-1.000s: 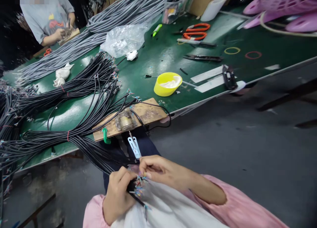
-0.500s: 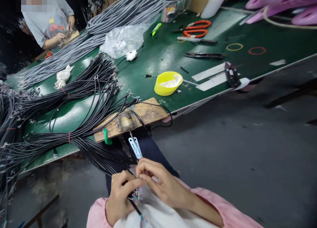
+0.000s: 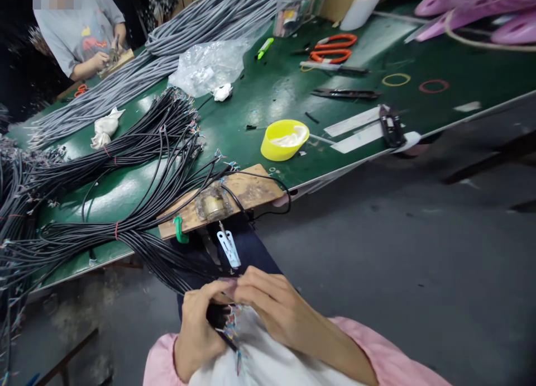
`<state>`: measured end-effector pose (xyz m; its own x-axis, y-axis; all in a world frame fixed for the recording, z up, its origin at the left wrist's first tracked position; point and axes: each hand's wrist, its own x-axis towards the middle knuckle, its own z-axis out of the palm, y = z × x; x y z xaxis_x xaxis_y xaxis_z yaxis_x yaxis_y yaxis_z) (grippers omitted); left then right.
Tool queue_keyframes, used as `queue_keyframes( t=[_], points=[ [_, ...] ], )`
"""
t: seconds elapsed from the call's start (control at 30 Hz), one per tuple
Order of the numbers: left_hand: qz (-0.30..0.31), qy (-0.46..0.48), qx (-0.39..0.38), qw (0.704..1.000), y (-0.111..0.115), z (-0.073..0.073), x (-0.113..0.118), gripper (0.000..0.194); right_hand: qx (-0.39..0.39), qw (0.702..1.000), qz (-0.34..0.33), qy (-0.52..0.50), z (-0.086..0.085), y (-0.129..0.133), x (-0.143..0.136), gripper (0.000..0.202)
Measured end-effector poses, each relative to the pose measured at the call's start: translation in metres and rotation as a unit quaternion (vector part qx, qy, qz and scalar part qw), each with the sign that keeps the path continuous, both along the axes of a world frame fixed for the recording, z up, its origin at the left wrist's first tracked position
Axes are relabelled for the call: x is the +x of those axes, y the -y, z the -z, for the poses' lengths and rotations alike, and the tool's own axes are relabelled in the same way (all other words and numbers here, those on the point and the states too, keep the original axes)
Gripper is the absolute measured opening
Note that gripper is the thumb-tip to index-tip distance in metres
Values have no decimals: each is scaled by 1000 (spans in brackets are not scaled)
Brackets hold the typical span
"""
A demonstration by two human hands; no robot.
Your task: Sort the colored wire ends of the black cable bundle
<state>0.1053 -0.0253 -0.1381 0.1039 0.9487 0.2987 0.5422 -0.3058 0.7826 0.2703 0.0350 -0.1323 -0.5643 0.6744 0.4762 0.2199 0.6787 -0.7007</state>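
Note:
Over my lap, my left hand [image 3: 200, 325] is wrapped round the ends of a bundle of black cables [image 3: 218, 315], whose bared coloured wires [image 3: 231, 322] poke out beside the palm. Its thumb and forefinger reach toward my right hand [image 3: 274, 305]. The right fingers are pinched together at a small, thin, see-through purplish piece [image 3: 228, 288] between the two hands; what it is I cannot make out. Just beyond the fingertips, a light blue clip [image 3: 229, 249] hangs below a metal fixture [image 3: 214, 204] on a wooden board [image 3: 255, 187].
More black cable bundles [image 3: 138, 229] lie at the left. Grey cables [image 3: 163, 56] run behind them. A yellow bowl [image 3: 285, 140] with white stuff, orange-handled scissors [image 3: 333, 49] and a black snipping tool [image 3: 345, 94] are on the green table [image 3: 234, 118]. Across it a person works.
My left hand's thumb and forefinger have opened out and moved up to the purplish piece. My right hand has shifted slightly, its fingers now closer together. The cables stay in my left hand.

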Motion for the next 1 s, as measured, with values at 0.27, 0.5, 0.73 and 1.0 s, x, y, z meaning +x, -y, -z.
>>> queue_keyframes(
  t=[0.27, 0.5, 0.73, 1.0],
  points=[
    [-1, 105, -113, 988, -7, -4, -1, 9, 36, 998, 51, 23, 3, -12, 8, 24],
    [-9, 118, -99, 988, -16, -9, -2, 15, 30, 997, 4, -68, 9, -5, 1, 19],
    [-17, 117, -131, 984, -16, -7, 2, 23, -106, 989, 17, -102, 21, -10, 0, 19],
    [-101, 117, -99, 983, -18, 2, 16, 26, -371, 919, 74, -115, 22, -51, -18, 48]
  ],
)
